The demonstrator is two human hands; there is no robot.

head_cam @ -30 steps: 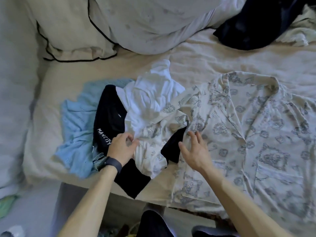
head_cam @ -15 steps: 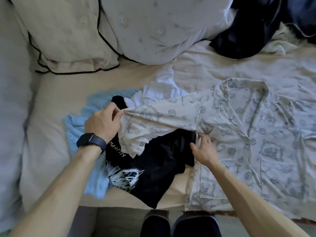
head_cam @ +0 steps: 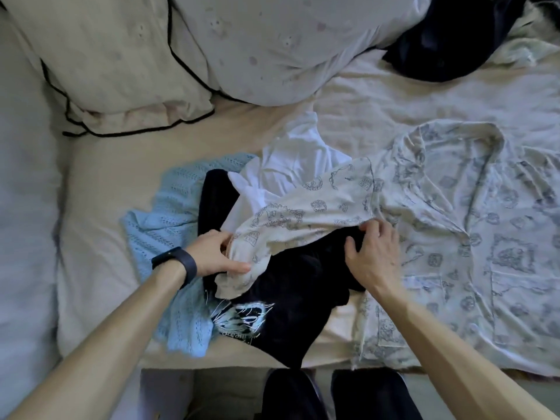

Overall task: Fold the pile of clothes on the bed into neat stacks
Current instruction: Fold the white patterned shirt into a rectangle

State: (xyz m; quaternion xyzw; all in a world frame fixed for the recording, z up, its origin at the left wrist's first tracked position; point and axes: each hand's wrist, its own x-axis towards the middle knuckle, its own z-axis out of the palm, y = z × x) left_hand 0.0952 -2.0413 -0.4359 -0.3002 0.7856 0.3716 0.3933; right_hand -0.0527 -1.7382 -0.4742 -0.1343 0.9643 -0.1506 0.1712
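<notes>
While the patterned shirt point(head_cam: 454, 207) lies spread on the bed point(head_cam: 115, 177), its sleeve point(head_cam: 327, 204) crosses the black T-shirt point(head_cam: 291, 298), white top point(head_cam: 297, 159) and blue knit point(head_cam: 163, 213). The grip of the left hand point(head_cam: 218, 256) closes on the cuff point(head_cam: 236, 280); that of the right hand point(head_cam: 372, 256) curls round the sleeve's underarm edge.

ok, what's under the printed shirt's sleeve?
A black tee and a white garment, both partly showing. Anything else beneath the sleeve is covered.

Printed shirt point(head_cam: 454, 207): thin, matt cloth, creased. Blue top point(head_cam: 163, 225) — open, holed knit, rough-textured. Black T-shirt point(head_cam: 300, 286): smooth matt cloth. Bed sheet point(head_cam: 115, 183) — matt, wrinkled cloth. Watch band point(head_cam: 181, 262): smooth, dark, plastic-like, faint sheen.
</notes>
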